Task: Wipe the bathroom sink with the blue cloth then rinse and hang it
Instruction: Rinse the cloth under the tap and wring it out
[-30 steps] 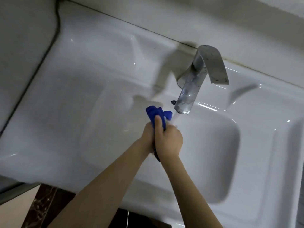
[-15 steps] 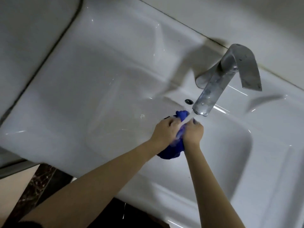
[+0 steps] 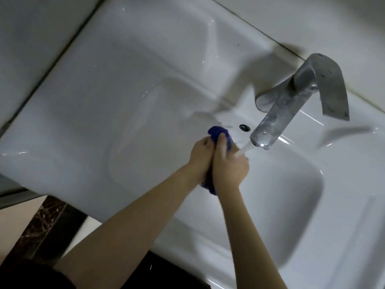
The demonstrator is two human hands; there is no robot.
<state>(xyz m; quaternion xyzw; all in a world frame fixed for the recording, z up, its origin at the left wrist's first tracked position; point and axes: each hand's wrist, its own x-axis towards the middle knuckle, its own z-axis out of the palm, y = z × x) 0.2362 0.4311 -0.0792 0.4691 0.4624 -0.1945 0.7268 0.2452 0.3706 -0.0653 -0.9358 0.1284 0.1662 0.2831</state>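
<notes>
The blue cloth (image 3: pixel 218 133) is bunched between both hands over the white sink basin (image 3: pixel 291 195). One end sticks out above the fingers, another hangs below the palms. My left hand (image 3: pixel 201 159) and my right hand (image 3: pixel 228 165) press together around it, fingers closed. A metal tap (image 3: pixel 291 107) stands at the back right of the basin, and a stream of water (image 3: pixel 244 150) runs from its spout onto my right hand and the cloth.
The overflow hole (image 3: pixel 244 127) sits in the basin's back wall just left of the spout. The sink's wide flat ledge (image 3: pixel 125 80) stretches to the left. A tiled wall (image 3: pixel 312 21) rises behind the tap. Dark marble floor trim (image 3: pixel 41 226) shows below left.
Both hands have closed tighter around the cloth and shifted slightly left of the spout, with the cloth now squeezed upright between the palms. The view has swung to the left.
</notes>
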